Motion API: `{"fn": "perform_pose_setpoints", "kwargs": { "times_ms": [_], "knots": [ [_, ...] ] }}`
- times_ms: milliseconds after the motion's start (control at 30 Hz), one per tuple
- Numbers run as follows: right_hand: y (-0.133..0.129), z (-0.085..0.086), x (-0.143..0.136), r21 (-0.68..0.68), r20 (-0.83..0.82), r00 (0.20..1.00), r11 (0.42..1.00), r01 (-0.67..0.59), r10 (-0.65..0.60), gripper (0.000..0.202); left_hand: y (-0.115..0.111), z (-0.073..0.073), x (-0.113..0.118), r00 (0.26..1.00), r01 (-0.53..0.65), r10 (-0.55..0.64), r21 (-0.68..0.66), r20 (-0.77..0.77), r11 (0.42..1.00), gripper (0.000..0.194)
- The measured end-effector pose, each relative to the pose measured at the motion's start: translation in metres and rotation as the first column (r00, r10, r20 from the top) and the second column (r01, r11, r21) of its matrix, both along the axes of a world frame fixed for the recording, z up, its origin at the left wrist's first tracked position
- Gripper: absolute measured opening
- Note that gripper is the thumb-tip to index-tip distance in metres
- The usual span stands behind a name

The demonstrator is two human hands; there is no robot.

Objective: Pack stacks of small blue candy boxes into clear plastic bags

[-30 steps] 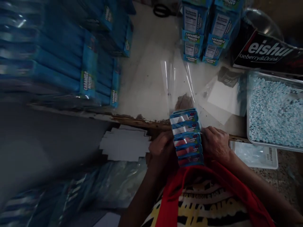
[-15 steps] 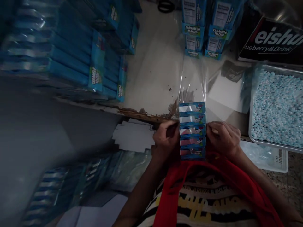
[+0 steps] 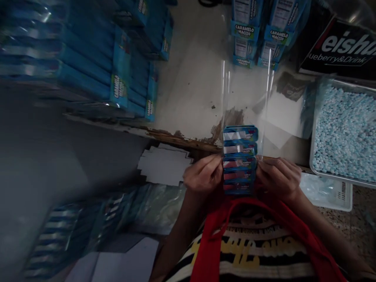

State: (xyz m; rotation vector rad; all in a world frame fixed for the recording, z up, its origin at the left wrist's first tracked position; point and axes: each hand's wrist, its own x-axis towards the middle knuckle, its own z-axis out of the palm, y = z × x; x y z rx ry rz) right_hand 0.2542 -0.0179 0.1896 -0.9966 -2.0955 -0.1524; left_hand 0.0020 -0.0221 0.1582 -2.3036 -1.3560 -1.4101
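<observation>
Two bare hands flank a row of small blue boxes (image 3: 240, 150) in clear film (image 3: 268, 86), held at the near edge of a worn table (image 3: 194, 78) and close to a red apron (image 3: 208, 250). The left hand (image 3: 202, 172) is at the boxes' left side, fingers curled, thumb and forefinger pressed together on what appears to be the film's edge. The right hand (image 3: 277, 176) mirrors it on the right, its fingertips also seeming to pinch film.

Loose film runs beyond the boxes' far end, over the tabletop. The step in hand looks like drawing the film along the boxes and evening it. The next move appears to call for a matched pull from both sides, light enough to keep the row straight and the thin film untorn.

Packed stacks (image 3: 88, 66) stand to the left of the boxes and more packs (image 3: 245, 31) beyond them. To their right sits a tray (image 3: 312, 149) of pale blue and white pellets (image 3: 343, 137), with a black carton (image 3: 340, 47) behind.
</observation>
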Motion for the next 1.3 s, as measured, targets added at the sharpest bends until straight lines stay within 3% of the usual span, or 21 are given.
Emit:
{"fn": "perform_pose_setpoints", "kwargs": {
  "times_ms": [133,200,267,333,400,467,633,800,1033,1167,1300],
  "knots": [
    [-0.003,-0.018,0.002,0.02,0.017,0.999,0.999,-0.027,0.027,0.012,-0.009,-0.022,-0.01,0.996,0.056,-0.05,0.098,-0.068,0.994,0.034],
    [-0.001,-0.025,-0.002,-0.005,-0.036,0.998,0.999,0.046,-0.046,0.01,-0.009,-0.035,-0.011,0.999,-0.003,0.007,0.114,-0.038,0.993,0.036],
    [0.001,-0.033,-0.008,-0.079,-0.069,0.984,0.984,0.16,-0.166,0.005,-0.006,-0.046,-0.009,0.991,-0.129,0.129,-0.002,-0.022,0.992,0.029],
    [0.003,-0.039,-0.013,-0.159,-0.056,0.967,0.959,0.236,-0.247,0.009,-0.002,-0.051,-0.004,0.973,-0.233,0.227,-0.185,-0.052,0.955,0.019],
    [0.003,-0.044,-0.015,-0.209,-0.015,0.964,0.944,0.257,-0.266,0.017,0.001,-0.052,0.0,0.97,-0.239,0.217,-0.285,-0.107,0.928,0.017],
    [0.003,-0.045,-0.015,-0.21,0.022,0.965,0.943,0.26,-0.261,0.023,0.003,-0.049,0.002,0.972,-0.206,0.168,-0.255,-0.162,0.945,0.016],
    [-0.006,-0.037,-0.008,-0.167,0.083,0.981,0.969,0.185,-0.173,0.033,0.005,-0.04,-0.008,0.961,-0.031,0.004,-0.093,-0.278,0.995,0.019],
    [-0.015,-0.035,-0.002,-0.149,0.079,0.993,0.983,0.103,-0.092,0.035,-0.003,-0.043,-0.021,0.937,0.084,-0.093,-0.04,-0.336,0.996,0.017],
    [-0.028,-0.046,0.015,-0.235,0.11,0.993,0.972,-0.005,0.031,0.026,-0.023,-0.048,-0.013,0.94,0.119,-0.144,-0.099,-0.308,0.988,0.018],
    [-0.048,-0.05,0.031,-0.327,0.075,0.991,0.942,-0.077,0.107,0.028,-0.048,-0.065,-0.019,0.941,0.129,-0.164,-0.134,-0.297,0.983,0.03],
    [-0.066,-0.052,0.044,-0.437,0.057,0.981,0.888,-0.144,0.187,0.027,-0.077,-0.084,-0.023,0.966,0.142,-0.201,-0.318,-0.16,0.937,0.031]
  ]
}}
